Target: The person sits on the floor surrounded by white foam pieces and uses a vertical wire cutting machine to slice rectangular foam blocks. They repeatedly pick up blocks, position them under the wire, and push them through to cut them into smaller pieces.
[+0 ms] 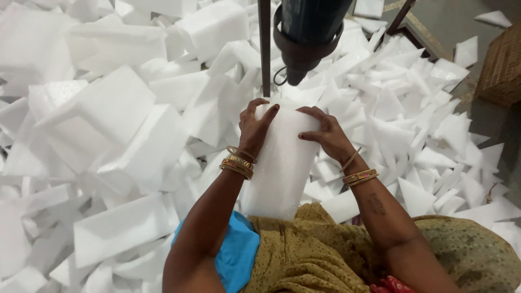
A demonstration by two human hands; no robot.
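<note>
Both hands grip a white foam block (282, 163) at its far end — left hand (255, 130) and right hand (325, 133) with fingers clamped on top — below a dark machine head (306, 32).

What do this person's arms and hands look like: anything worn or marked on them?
Both forearms are bare. The left hand has gold bangles at the wrist; the right hand has gold bangles too. Fingernails look dark-polished. A small dark tattoo marks the right forearm.
</note>
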